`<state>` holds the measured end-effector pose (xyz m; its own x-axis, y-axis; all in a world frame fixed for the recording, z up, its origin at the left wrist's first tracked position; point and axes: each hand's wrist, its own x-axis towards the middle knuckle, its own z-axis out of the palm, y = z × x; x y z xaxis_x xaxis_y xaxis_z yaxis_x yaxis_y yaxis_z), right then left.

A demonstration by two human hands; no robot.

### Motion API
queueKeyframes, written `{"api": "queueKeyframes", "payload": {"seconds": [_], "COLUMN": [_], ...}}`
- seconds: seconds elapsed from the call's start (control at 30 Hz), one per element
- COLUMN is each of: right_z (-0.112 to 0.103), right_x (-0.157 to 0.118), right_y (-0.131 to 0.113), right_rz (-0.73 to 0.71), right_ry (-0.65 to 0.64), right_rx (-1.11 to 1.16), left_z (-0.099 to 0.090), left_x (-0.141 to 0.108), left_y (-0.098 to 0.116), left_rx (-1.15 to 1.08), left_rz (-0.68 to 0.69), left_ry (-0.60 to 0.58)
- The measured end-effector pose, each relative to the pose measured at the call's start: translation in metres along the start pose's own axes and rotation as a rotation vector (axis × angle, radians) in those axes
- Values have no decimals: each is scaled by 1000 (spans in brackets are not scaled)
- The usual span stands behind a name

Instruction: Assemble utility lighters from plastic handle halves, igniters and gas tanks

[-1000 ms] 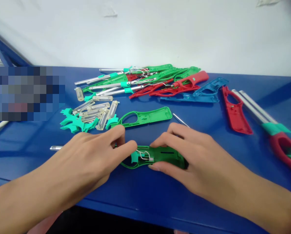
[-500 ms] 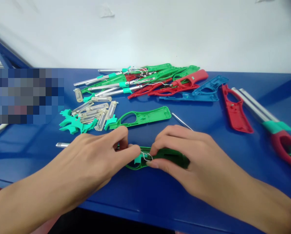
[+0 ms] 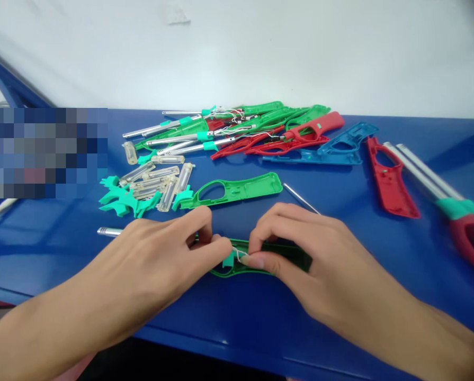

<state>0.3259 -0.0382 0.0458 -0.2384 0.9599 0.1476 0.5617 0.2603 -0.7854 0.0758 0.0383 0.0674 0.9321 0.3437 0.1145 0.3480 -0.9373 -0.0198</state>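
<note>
In the head view, a green lighter half-shell (image 3: 237,273) lies open side up on the blue table under both hands. My left hand (image 3: 169,254) is closed over its front part, thumb and bent forefinger gripping there; the fingertips are partly hidden. A silver tube (image 3: 108,232) pokes out beyond my left wrist. The teal trigger (image 3: 228,259) sits in the shell beside my left thumb. A thin white wire (image 3: 240,252) runs from my left thumb to my right hand (image 3: 300,243), whose thumb and forefinger pinch it above the shell.
Behind the hands lie another green half-shell (image 3: 256,189), clear fuel tanks (image 3: 167,194) and teal triggers (image 3: 127,201). Farther back is a pile of lighter parts (image 3: 237,129). To the right are a red half-shell (image 3: 398,193), closed lighters (image 3: 465,233) and a thin metal rod (image 3: 300,198).
My right thumb and forefinger have drawn closer around the white wire, and its loop has narrowed. My left hand keeps its grip. The whole view has shifted slightly.
</note>
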Motion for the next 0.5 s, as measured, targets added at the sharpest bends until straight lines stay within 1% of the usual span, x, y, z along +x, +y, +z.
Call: {"api": "queueKeyframes", "payload": {"seconds": [0.23, 0.37, 0.5], "right_z": [0, 0, 0], "right_x": [0, 1, 1], "right_y": [-1, -1, -1], "right_rz": [-14, -8, -14], "right_ry": [17, 18, 16], "right_rx": [-6, 2, 12], "left_z": [4, 4, 7], "left_x": [-2, -4, -6], "left_y": [-2, -2, -4], "left_rx": [59, 68, -33], "left_rz": [9, 3, -16], "left_ry": [33, 22, 28]}}
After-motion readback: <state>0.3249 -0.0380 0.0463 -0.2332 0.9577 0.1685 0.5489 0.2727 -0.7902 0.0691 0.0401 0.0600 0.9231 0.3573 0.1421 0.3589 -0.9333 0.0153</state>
